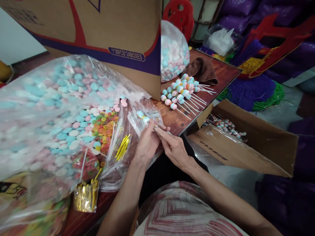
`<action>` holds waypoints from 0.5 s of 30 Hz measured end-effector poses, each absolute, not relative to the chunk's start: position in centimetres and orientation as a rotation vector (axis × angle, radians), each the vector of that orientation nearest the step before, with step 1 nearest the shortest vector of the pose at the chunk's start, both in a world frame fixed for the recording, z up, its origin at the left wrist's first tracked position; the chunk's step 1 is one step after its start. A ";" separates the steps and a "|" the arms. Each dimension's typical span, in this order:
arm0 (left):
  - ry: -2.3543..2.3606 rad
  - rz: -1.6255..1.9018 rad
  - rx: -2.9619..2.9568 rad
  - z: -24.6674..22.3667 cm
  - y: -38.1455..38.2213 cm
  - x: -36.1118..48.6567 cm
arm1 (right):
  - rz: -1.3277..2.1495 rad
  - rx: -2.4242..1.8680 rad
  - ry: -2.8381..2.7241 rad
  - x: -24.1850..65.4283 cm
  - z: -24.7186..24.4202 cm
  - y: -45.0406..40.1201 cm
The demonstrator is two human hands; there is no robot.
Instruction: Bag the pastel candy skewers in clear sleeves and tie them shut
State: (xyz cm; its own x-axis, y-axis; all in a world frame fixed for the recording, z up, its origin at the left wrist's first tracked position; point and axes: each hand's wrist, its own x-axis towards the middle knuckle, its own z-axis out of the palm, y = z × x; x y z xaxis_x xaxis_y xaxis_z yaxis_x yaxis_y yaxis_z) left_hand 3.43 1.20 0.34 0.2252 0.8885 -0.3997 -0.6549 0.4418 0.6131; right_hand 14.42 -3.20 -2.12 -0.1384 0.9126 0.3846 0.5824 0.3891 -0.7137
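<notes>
Candy stack [145, 120], seemingly in clear film, its near end pinched by fingertips of left hand [148, 141] and right hand [174, 146], presumably for steadiness, at table's [169, 116] edge; gold ties [123, 147] beside, apparently for easy reach.

**A Crowded, Glossy Reddish-Brown Surface** [224, 68]

On it we see a large clear plastic bag [134, 93] of round pastel sweets [83, 124], a purple-banded brown cardboard box [93, 29], piled pastel marshmallow skewers [180, 90] with white sticks [196, 100], and a dark-brown cloth [201, 71].
</notes>
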 end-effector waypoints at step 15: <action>1.262 1.251 1.081 -1.5 0.0 2.0 | 0.947 -1.344 -1.383 14.1 -1.1 -4.4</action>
State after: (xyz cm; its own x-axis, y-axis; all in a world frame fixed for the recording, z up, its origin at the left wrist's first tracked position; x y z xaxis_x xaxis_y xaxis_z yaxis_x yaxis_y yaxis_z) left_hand 2.03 0.01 -1.47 -0.0854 0.9942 -0.0651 -0.0566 0.0604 0.9966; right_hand 14.07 -4.41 -1.08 0.0589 0.9919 0.1127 0.2537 0.0943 -0.9627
